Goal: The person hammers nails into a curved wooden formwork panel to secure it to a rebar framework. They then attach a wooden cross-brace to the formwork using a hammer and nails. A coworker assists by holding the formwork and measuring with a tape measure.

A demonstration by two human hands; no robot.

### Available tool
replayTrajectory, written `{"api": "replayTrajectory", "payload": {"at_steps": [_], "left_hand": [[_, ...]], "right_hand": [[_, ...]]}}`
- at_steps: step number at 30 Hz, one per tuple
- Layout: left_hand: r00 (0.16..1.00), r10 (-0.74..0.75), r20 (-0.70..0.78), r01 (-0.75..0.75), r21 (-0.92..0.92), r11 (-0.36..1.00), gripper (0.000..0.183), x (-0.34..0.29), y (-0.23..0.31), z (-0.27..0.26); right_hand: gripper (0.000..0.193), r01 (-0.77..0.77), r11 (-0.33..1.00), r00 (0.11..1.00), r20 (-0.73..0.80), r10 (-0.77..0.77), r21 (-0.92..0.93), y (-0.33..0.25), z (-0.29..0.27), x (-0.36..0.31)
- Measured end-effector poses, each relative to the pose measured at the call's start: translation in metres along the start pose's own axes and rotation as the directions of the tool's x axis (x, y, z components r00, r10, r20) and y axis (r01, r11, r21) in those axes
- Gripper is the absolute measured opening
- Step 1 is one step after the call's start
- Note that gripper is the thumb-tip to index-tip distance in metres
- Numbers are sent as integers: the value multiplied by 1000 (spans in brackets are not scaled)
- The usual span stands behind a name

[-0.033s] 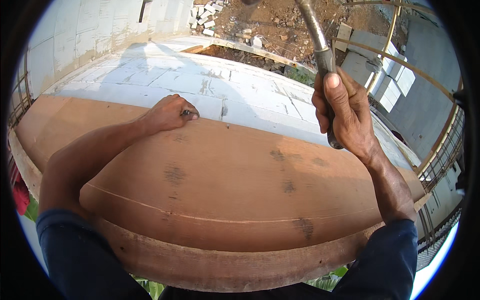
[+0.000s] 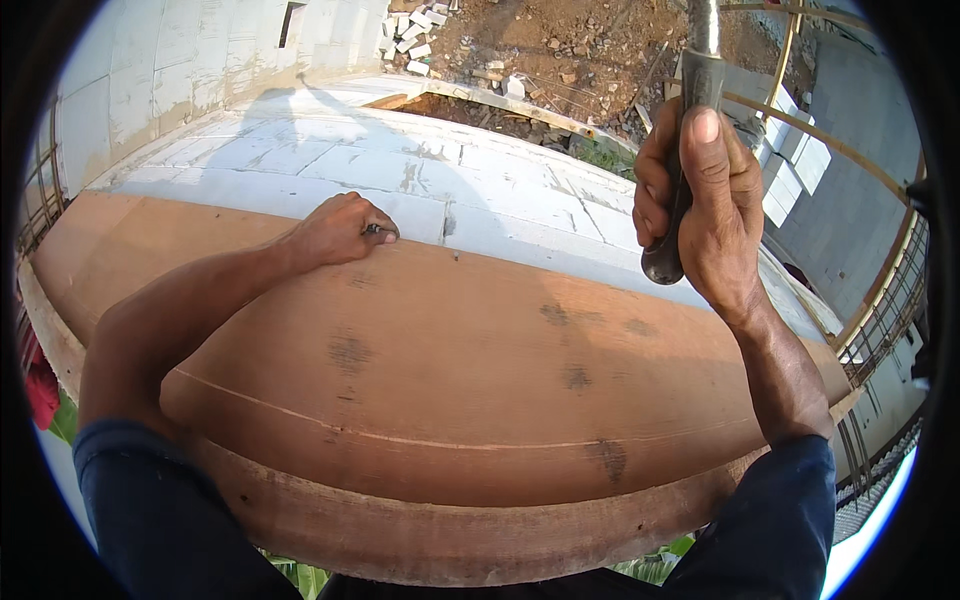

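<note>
My right hand [image 2: 712, 190] is raised above the far right part of a brown plywood sheet [image 2: 470, 350]. It is wrapped round the black grip of a hammer [image 2: 706, 75] with a metal shaft, thumb laid along the handle. The hammer's head lies beyond the top of the picture. At the sheet's far edge, my left hand [image 2: 350, 228] rests closed on the wood. A small dark piece [image 2: 374, 229] shows between its thumb and fingers; its kind is too small to tell. A small nail-like stub [image 2: 456, 256] stands in the sheet to the right of this hand.
White block masonry [image 2: 400, 170] runs along the sheet's far edge, with a block wall [image 2: 190, 80] at the left. A timber beam [image 2: 450, 545] borders the near side. Rubble ground [image 2: 560, 60] lies beyond, and steel mesh [image 2: 890, 290] stands at the right.
My right hand has shifted a little to the right, and the hammer has swung more upright, its shaft leaning right instead of left. My left hand stays in place.
</note>
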State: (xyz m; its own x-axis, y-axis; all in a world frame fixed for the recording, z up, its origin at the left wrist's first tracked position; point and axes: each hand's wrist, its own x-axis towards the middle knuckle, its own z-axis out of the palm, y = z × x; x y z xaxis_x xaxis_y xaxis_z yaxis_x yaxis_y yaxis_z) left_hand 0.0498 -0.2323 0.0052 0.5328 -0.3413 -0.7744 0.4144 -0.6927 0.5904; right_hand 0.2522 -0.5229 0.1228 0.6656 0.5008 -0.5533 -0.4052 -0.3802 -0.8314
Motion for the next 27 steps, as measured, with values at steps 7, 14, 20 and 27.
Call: {"api": "replayTrajectory", "payload": {"at_steps": [7, 14, 20, 27], "left_hand": [[998, -51, 20, 53, -69, 996, 17, 1, -2, -1], [997, -65, 45, 69, -93, 993, 23, 8, 11, -6], [994, 42, 97, 0, -397, 918, 40, 26, 109, -34], [978, 201, 50, -129, -612, 780, 53, 57, 210, -41]], "right_hand": [[48, -66, 548, 621, 395, 677, -834, 61, 29, -26], [52, -202, 843, 942, 138, 307, -498, 50, -13, -16], [25, -109, 994, 984, 144, 106, 12, 27, 1, 5], [17, -22, 996, 988, 154, 35, -88, 21, -23, -4]]}}
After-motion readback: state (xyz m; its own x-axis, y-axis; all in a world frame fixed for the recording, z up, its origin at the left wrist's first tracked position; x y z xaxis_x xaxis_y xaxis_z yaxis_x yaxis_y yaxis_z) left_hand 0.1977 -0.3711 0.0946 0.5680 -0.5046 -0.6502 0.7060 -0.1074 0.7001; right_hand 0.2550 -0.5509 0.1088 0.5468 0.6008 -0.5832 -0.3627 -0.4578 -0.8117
